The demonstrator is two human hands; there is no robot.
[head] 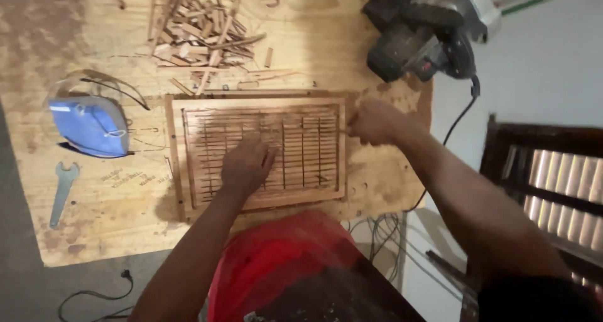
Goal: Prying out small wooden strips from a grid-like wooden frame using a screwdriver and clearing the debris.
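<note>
While under left hand (flat): lattice frame.

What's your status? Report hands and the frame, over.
Left hand flat on slatted wooden frame. Right hand pinching at frame's right edge. Wood offcuts and circular saw beyond, clear of hands.

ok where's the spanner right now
In the head view the spanner lies flat on the plywood board near its left edge, just below the blue dust mask.
</note>
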